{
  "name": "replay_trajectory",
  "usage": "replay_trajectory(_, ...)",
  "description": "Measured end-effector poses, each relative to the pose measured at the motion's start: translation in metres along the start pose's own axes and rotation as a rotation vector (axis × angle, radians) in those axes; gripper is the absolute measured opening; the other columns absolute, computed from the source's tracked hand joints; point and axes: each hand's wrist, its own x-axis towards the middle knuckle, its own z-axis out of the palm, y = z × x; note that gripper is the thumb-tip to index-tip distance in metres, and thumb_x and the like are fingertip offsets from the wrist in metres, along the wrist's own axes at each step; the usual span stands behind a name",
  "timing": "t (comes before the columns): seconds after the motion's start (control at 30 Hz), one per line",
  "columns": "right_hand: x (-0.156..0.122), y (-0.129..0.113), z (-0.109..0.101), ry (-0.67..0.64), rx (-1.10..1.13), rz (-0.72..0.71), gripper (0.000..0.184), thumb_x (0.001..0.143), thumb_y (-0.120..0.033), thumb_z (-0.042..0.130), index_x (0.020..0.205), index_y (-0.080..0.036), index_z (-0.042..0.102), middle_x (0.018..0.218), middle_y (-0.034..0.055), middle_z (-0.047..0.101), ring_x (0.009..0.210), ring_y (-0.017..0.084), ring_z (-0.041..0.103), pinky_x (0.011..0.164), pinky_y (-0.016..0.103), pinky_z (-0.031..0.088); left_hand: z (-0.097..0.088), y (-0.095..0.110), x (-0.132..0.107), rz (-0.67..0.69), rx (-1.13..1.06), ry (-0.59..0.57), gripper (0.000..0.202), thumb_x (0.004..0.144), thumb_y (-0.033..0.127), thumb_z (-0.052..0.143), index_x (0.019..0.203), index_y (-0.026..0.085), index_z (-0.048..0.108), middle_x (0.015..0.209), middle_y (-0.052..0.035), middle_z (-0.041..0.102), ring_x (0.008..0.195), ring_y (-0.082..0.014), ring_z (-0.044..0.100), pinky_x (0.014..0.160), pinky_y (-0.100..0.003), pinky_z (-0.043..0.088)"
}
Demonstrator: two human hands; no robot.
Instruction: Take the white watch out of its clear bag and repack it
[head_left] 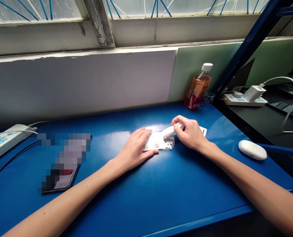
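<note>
A clear plastic bag [170, 143] lies on the blue table, with a white printed card [154, 142] bearing a QR code inside it. My left hand [136, 143] grips the bag's left end between thumb and fingers, holding it down. In my right hand [189, 131], closed fingers hold a small white handheld device [168, 132] that looks like a mini bag sealer. Its tip rests at the bag's right end; whether it clamps the plastic, I cannot tell. Partly hidden behind my right hand is a white card with a dark mark [204, 131].
A drink bottle [199, 87] and a clear tape ring [207, 98] stand by the wall. On the right lies a white rounded case [252, 149]. A phone [64, 179], partly pixelated, and a power strip [5, 140] with cables are at left. Another power strip [245, 99] holds a charger.
</note>
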Motion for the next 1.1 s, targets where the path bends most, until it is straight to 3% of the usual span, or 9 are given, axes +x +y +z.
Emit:
replay_trajectory(0.2, 0.002, 0.006, -0.002, 0.005, -0.157, 0.090, 0.012, 0.077, -0.023, 0.049, 0.068, -0.022, 0.057, 0.058, -0.0016, 0.056, 0.054, 0.015, 0.045, 0.055, 0.028, 0.030, -0.002, 0.005, -0.002, -0.024, 0.006, 0.016, 0.056, 0.095, 0.049, 0.058, 0.136, 0.012, 0.048, 0.130, -0.0181, 0.058, 0.121, -0.0326, 0.056, 0.102, -0.049, 0.047)
replay_trajectory(0.4, 0.001, -0.001, 0.000, -0.151, 0.059, 0.060, 0.012, 0.078, -0.024, 0.049, 0.079, -0.021, 0.061, 0.065, -0.0022, 0.059, 0.055, 0.014, 0.047, 0.054, 0.026, 0.032, -0.003, 0.006, -0.002, 0.000, 0.016, 0.059, 0.049, 0.098, 0.043, 0.055, 0.135, 0.013, 0.047, 0.127, -0.0173, 0.057, 0.116, -0.0306, 0.055, 0.100, -0.047, 0.047)
replay_trajectory(0.57, -0.003, -0.005, 0.001, -0.257, -0.294, 0.036, 0.027, 0.084, -0.032, 0.051, 0.107, -0.021, 0.062, 0.061, -0.0007, 0.060, 0.056, 0.018, 0.051, 0.055, 0.028, 0.029, -0.002, 0.005, 0.000, 0.028, 0.037, 0.048, 0.044, 0.098, 0.039, 0.055, 0.132, 0.013, 0.048, 0.120, -0.0159, 0.058, 0.107, -0.0295, 0.055, 0.096, -0.047, 0.047)
replay_trajectory(0.73, -0.002, -0.005, -0.005, -0.333, -0.555, 0.007, 0.034, 0.094, -0.043, 0.043, 0.106, -0.020, 0.065, 0.069, 0.0042, 0.069, 0.064, 0.022, 0.059, 0.056, 0.030, 0.025, -0.001, 0.003, 0.001, 0.033, 0.035, 0.031, 0.045, 0.098, 0.042, 0.052, 0.132, 0.013, 0.047, 0.121, -0.0165, 0.058, 0.108, -0.0306, 0.055, 0.096, -0.049, 0.047)
replay_trajectory(0.83, 0.001, -0.002, -0.014, -0.360, -0.527, -0.045, 0.036, 0.097, -0.045, 0.042, 0.112, -0.021, 0.065, 0.070, 0.0026, 0.069, 0.065, 0.021, 0.060, 0.056, 0.030, 0.026, -0.001, 0.003, 0.001, 0.021, 0.024, 0.022, 0.046, 0.098, 0.043, 0.052, 0.134, 0.015, 0.046, 0.123, -0.0167, 0.057, 0.109, -0.0303, 0.055, 0.095, -0.048, 0.048)
replay_trajectory(0.93, 0.006, 0.005, -0.022, -0.434, -0.403, -0.187, 0.033, 0.096, -0.042, 0.049, 0.115, -0.020, 0.063, 0.071, 0.0009, 0.068, 0.065, 0.018, 0.059, 0.059, 0.028, 0.032, -0.003, 0.004, 0.001, 0.011, 0.015, 0.014, 0.046, 0.098, 0.042, 0.052, 0.134, 0.014, 0.047, 0.124, -0.0171, 0.057, 0.111, -0.0302, 0.055, 0.096, -0.048, 0.048)
replay_trajectory(1.1, 0.004, 0.010, -0.014, -0.423, -0.203, -0.222, 0.025, 0.093, -0.036, 0.056, 0.110, -0.019, 0.065, 0.072, -0.0003, 0.068, 0.061, 0.015, 0.058, 0.059, 0.026, 0.038, -0.003, 0.006, 0.001, 0.019, 0.027, 0.010, 0.049, 0.097, 0.043, 0.054, 0.133, 0.010, 0.048, 0.123, -0.0190, 0.058, 0.113, -0.0315, 0.055, 0.097, -0.048, 0.048)
